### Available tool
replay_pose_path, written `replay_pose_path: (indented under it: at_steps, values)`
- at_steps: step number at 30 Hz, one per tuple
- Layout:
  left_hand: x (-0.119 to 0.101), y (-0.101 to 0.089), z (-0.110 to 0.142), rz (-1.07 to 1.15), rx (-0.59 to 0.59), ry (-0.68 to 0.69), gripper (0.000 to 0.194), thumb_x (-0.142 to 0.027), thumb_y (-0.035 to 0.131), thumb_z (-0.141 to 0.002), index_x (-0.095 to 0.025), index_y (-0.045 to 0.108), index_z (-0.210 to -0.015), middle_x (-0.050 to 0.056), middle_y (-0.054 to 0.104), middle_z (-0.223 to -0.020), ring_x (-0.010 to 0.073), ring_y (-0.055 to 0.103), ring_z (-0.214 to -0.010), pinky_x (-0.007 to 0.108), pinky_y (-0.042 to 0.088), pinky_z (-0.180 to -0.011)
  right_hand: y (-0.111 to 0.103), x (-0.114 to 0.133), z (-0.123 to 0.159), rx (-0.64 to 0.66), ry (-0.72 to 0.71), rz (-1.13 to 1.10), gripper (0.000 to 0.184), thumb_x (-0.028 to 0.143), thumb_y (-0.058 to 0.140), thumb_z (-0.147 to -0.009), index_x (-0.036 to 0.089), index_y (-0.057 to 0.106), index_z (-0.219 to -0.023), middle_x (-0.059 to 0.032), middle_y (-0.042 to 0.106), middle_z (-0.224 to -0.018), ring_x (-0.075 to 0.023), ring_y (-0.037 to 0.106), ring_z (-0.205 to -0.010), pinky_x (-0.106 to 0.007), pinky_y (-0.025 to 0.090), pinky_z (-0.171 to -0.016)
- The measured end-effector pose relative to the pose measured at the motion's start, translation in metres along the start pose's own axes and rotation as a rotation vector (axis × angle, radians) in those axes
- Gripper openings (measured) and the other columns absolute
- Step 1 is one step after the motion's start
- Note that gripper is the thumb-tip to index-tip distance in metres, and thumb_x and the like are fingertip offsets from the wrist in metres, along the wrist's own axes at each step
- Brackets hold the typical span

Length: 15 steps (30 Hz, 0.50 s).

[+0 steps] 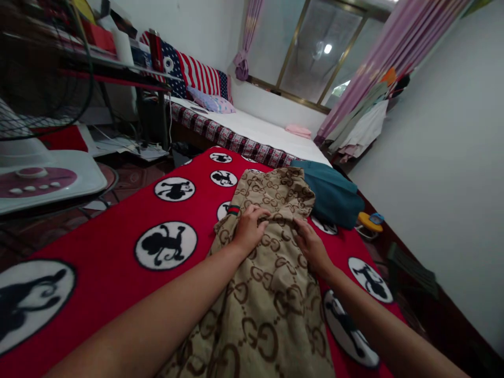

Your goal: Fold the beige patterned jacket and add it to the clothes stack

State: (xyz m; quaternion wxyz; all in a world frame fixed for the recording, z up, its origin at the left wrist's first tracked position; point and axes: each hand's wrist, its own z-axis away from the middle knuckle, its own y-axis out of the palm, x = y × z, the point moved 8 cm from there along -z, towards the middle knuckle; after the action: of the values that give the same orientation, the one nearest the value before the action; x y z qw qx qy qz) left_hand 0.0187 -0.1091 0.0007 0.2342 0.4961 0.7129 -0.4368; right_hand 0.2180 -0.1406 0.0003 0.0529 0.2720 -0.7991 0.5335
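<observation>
A tan garment (271, 273) with a brown interlocking-G print lies lengthwise on a red blanket (110, 236). Its upper part is folded or bunched, and a small green-and-red striped tab shows at its left edge. My left hand (252, 227) rests on the garment's left side, thumb and fingers apart. On the opposite side, my right hand (312, 244) lies with stretched fingers against the fabric near a crosswise crease. Both hands touch the cloth without visibly gripping it. A folded teal cloth (331, 191) sits just beyond, at the right.
A white fan base (51, 176) stands at left, near a cluttered desk (129, 73). Past the blanket is a white-covered bed (255, 126) with pillows. A yellow stool (370, 221) and a dark folding seat (411, 268) are along the right wall.
</observation>
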Motion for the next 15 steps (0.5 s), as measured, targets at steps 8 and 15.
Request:
replay_pose_path:
  at_steps: [8,15]
  values:
    - [-0.013,-0.022,0.016,-0.193,0.242,0.297,0.040,-0.006,0.063,-0.076,-0.022,0.066,-0.112,0.009,0.049,-0.131,0.0262,0.044,-0.126,0.044,0.037,-0.109,-0.047,0.053,0.112,0.160,-0.339,0.099,0.068,0.005,0.039,-0.086,0.027,0.026,-0.149,-0.0090,0.033,-0.153,-0.0214,0.033,-0.140,-0.046,0.040,-0.109]
    - [-0.017,-0.105,0.086,-0.308,0.803,0.514,0.054,-0.008,0.062,-0.078,-0.031,0.058,-0.127,0.008,0.037,-0.148,0.0280,0.036,-0.136,0.047,0.032,-0.111,-0.048,0.113,0.166,0.359,-0.633,0.081,0.075,0.021,0.057,-0.084,0.029,0.019,-0.149,-0.0119,0.029,-0.155,-0.0269,0.028,-0.142,-0.048,0.037,-0.108]
